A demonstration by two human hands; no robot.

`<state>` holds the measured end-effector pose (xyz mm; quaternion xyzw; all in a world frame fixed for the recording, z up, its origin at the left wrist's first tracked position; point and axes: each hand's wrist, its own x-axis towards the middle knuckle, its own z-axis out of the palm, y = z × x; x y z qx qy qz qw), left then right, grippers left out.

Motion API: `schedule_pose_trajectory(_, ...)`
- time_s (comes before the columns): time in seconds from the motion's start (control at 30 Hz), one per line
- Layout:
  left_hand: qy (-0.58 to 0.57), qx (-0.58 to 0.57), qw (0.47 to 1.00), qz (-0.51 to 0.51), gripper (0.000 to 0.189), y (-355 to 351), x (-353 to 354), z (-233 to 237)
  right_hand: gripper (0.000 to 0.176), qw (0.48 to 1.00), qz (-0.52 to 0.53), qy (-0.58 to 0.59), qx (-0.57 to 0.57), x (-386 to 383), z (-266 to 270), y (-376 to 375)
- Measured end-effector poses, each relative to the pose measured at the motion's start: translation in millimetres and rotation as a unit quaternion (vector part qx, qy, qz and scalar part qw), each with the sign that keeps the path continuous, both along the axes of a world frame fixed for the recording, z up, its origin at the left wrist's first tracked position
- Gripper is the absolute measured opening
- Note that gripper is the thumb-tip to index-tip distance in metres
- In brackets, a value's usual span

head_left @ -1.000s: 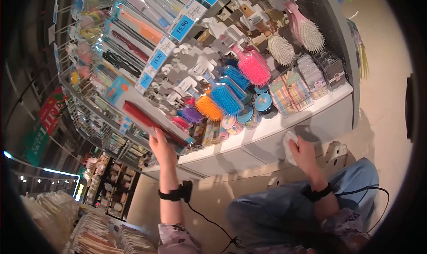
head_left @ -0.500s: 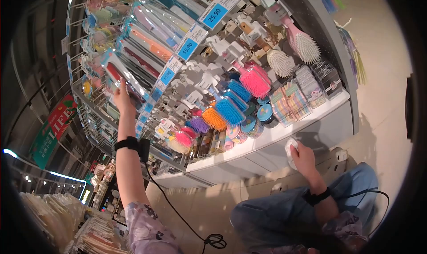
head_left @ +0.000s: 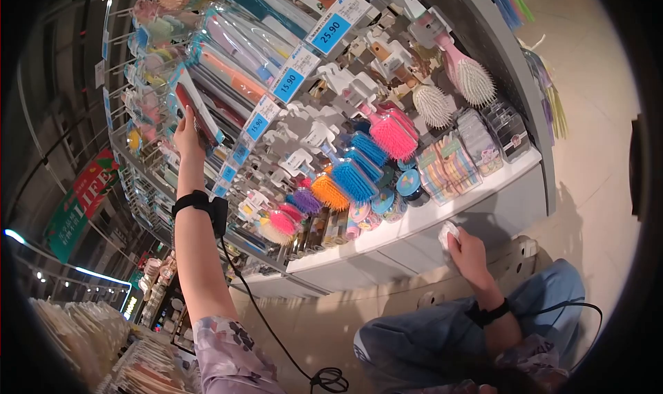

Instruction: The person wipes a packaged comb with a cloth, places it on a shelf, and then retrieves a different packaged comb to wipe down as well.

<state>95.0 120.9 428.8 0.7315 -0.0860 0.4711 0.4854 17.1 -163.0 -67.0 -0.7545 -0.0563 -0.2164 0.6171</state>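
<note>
While the right hand (head_left: pixel 466 247) sits low by the knees, closed round a crumpled white cloth (head_left: pixel 447 234) pressed to the white shelf edge (head_left: pixel 407 221) | left hand (head_left: pixel 186 130) up at the pegs, gripping a clear-packed red comb (head_left: pixel 197 109) at its fingertips, long axis slanting upper-left to lower-right; the right is well apart | blue price tags (head_left: pixel 286 84) read 15.90, 25.90 | far green-and-red banner (head_left: pixel 86 187) reads LIFE

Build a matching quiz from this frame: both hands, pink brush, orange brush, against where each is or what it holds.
1. left hand
2. right hand
3. pink brush
4. orange brush

a. holds a cloth at the shelf front
b. hangs just left of the blue brush
c. up at the hooks, holding a comb pack
d. hangs up and right of the blue brush

Pairs: 1-c, 2-a, 3-d, 4-b
</note>
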Motion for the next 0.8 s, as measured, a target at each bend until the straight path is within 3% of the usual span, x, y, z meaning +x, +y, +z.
schedule_pose_trajectory(0.17,-0.106,0.024,0.994,-0.014,0.032,10,2,-1,0.023,1.000,-0.001,0.006,0.000,1,-2,1)
schedule_pose_trajectory(0.27,-0.107,-0.012,0.993,-0.038,0.029,21,-2,2,0.023,1.000,0.006,0.016,-0.012,1,-1,3)
schedule_pose_trajectory(0.4,-0.081,0.041,0.995,-0.043,0.029,27,-13,2,0.023,1.000,0.010,0.015,-0.012,1,0,3)
schedule_pose_trajectory(0.53,-0.064,0.042,0.997,-0.010,0.029,27,-14,1,0.022,1.000,0.008,0.008,-0.004,2,-3,6)
schedule_pose_trajectory(0.8,-0.002,0.026,0.999,-0.045,0.040,12,-16,3,0.021,1.000,0.013,0.020,-0.006,0,0,3)
